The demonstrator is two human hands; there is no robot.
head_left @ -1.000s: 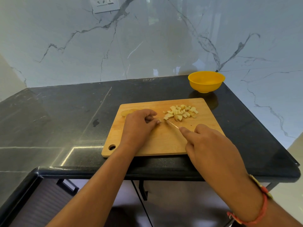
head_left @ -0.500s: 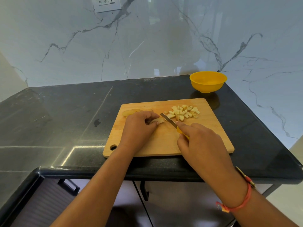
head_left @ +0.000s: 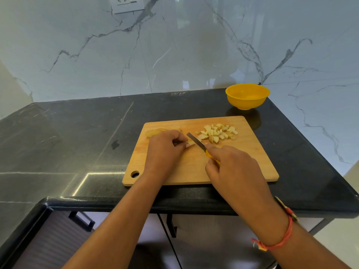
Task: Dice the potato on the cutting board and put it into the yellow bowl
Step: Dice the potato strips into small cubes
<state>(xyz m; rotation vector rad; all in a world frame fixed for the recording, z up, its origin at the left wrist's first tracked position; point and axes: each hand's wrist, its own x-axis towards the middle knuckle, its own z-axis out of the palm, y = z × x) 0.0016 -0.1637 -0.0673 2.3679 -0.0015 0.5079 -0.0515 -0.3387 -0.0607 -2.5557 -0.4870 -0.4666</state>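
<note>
A wooden cutting board (head_left: 248,167) lies on the black counter. My left hand (head_left: 165,150) pinches a thin strip of potato (head_left: 191,143) against the board. My right hand (head_left: 231,167) grips a yellow-handled knife (head_left: 196,141), its blade across the strip's free end. A heap of diced potato (head_left: 217,133) sits at the board's far right. A larger uncut potato piece (head_left: 155,132) lies behind my left hand, partly hidden. The yellow bowl (head_left: 247,96) stands beyond the board at the back right, with nothing visible inside.
The black stone counter (head_left: 77,136) stretches to the left, with a small dark spot (head_left: 115,144) near the board. Marble walls close the back and right side. The counter's front edge runs just below the board; cabinet handles show beneath.
The knife blade has come back to the strip's end beside my left fingertips. My right hand shifted slightly nearer and left; my left hand stayed in place on the strip.
</note>
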